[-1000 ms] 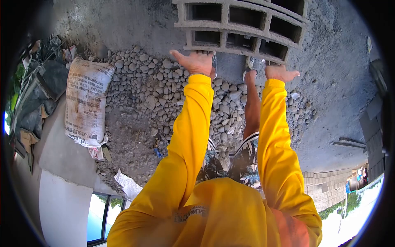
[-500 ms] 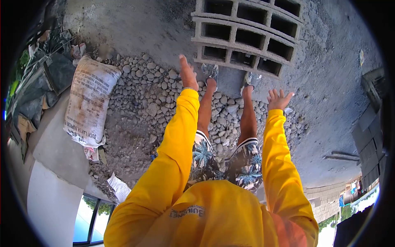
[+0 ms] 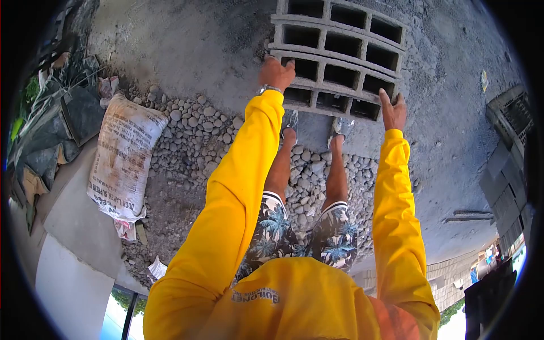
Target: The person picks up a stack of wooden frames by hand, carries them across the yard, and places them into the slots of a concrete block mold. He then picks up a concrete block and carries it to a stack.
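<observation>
In the head view, the left hand (image 3: 277, 74) touches the left end of the block stack (image 3: 341, 51), fingers bent, its grip unclear; the right hand (image 3: 393, 111) is open at the stack's right end; shoes (image 3: 336, 130) are just nearer than the stack; a printed sack (image 3: 126, 154) lies left of it, well apart.

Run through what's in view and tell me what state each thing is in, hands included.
Hollow blocks: stacked in rows, openings facing the camera.
Left hand: at the stack's left edge, firmness of grip unclear.
Right hand: at the stack's right edge, grip likewise unclear.
Printed sack: lying down, bulging, stained.
Stones: loose, spread over the ground.
Dark sheeting: crumpled.
</observation>
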`<move>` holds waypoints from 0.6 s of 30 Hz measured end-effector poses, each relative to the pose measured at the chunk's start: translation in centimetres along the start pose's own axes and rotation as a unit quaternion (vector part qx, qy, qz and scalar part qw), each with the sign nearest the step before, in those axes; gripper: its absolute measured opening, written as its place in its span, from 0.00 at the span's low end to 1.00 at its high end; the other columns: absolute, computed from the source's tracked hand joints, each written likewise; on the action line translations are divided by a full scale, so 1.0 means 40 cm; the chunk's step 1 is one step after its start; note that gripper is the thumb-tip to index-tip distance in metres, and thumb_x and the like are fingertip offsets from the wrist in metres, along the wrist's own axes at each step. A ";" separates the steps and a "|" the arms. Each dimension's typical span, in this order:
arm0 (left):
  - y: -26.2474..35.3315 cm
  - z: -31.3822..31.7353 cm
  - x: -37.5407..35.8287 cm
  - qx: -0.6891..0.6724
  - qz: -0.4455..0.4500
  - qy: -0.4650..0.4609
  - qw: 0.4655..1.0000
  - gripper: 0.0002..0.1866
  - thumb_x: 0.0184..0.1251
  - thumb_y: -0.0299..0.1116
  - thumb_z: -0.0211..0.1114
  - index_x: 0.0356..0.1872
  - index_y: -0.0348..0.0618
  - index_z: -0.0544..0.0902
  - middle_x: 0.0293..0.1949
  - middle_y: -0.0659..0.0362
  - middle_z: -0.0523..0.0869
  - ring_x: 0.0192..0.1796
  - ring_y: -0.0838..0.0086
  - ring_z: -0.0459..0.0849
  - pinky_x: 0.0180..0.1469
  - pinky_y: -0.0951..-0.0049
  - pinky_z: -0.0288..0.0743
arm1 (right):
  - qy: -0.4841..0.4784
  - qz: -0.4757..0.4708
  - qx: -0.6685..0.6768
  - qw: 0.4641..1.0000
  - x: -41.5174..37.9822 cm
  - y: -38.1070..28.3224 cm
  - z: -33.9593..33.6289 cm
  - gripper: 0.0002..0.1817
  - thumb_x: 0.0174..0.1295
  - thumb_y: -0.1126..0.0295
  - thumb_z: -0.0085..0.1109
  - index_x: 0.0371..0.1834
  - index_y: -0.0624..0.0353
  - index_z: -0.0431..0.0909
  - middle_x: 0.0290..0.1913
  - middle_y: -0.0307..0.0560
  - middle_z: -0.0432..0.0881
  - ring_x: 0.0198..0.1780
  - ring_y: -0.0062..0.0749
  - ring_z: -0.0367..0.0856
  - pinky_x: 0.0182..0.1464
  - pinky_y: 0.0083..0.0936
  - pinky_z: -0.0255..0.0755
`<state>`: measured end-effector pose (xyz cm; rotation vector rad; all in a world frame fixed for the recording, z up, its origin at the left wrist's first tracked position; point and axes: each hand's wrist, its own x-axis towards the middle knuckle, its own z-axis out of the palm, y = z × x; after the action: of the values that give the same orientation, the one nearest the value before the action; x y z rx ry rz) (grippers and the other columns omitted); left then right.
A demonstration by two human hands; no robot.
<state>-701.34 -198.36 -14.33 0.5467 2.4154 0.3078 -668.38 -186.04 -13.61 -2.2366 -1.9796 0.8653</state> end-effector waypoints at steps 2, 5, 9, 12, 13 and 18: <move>0.019 -0.004 0.005 -0.008 -0.042 -0.016 0.999 0.31 0.61 0.50 0.68 0.53 0.28 0.80 0.49 0.34 0.85 0.53 0.42 0.84 0.56 0.54 0.78 | -0.037 0.015 -0.076 0.996 0.028 -0.063 0.012 0.38 0.62 0.42 0.60 0.59 0.70 0.76 0.59 0.70 0.79 0.62 0.61 0.77 0.65 0.42 0.70; 0.014 0.001 0.024 -0.003 -0.063 -0.023 0.998 0.27 0.60 0.47 0.69 0.46 0.29 0.84 0.46 0.34 0.86 0.52 0.42 0.85 0.54 0.54 0.79 | -0.038 0.042 -0.138 0.989 0.071 -0.036 0.049 0.33 0.64 0.47 0.59 0.54 0.70 0.77 0.54 0.70 0.82 0.58 0.63 0.80 0.62 0.44 0.73; 0.019 0.016 0.029 0.006 -0.073 -0.001 0.997 0.24 0.56 0.45 0.69 0.38 0.28 0.86 0.42 0.33 0.86 0.49 0.41 0.86 0.50 0.54 0.80 | 0.040 0.010 -0.130 0.991 0.052 -0.020 0.074 0.24 0.64 0.55 0.59 0.50 0.68 0.78 0.48 0.72 0.83 0.52 0.67 0.81 0.56 0.47 0.76; 0.033 0.012 0.034 0.022 -0.083 -0.008 0.996 0.22 0.55 0.42 0.69 0.37 0.27 0.86 0.41 0.33 0.86 0.48 0.40 0.86 0.46 0.54 0.80 | 0.046 -0.014 -0.098 0.994 0.051 -0.023 0.065 0.19 0.62 0.60 0.60 0.45 0.66 0.78 0.45 0.72 0.83 0.48 0.69 0.81 0.52 0.49 0.76; 0.030 0.018 0.043 0.016 -0.082 -0.003 0.996 0.22 0.55 0.41 0.69 0.37 0.27 0.85 0.41 0.33 0.86 0.47 0.40 0.86 0.46 0.54 0.80 | 0.053 -0.023 -0.084 0.995 0.046 -0.024 0.062 0.18 0.62 0.60 0.60 0.44 0.66 0.77 0.44 0.71 0.83 0.48 0.69 0.81 0.51 0.50 0.76; 0.028 0.038 0.040 0.018 -0.095 0.007 0.995 0.20 0.52 0.39 0.67 0.34 0.25 0.84 0.37 0.32 0.86 0.44 0.39 0.86 0.43 0.53 0.80 | 0.050 -0.031 -0.096 0.994 0.054 -0.004 0.088 0.18 0.62 0.61 0.60 0.43 0.67 0.75 0.40 0.70 0.84 0.44 0.67 0.82 0.48 0.51 0.76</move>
<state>-701.16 -196.50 -15.98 0.3274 2.4687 0.1876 -669.92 -185.17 -17.35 -2.2504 -2.1555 0.5671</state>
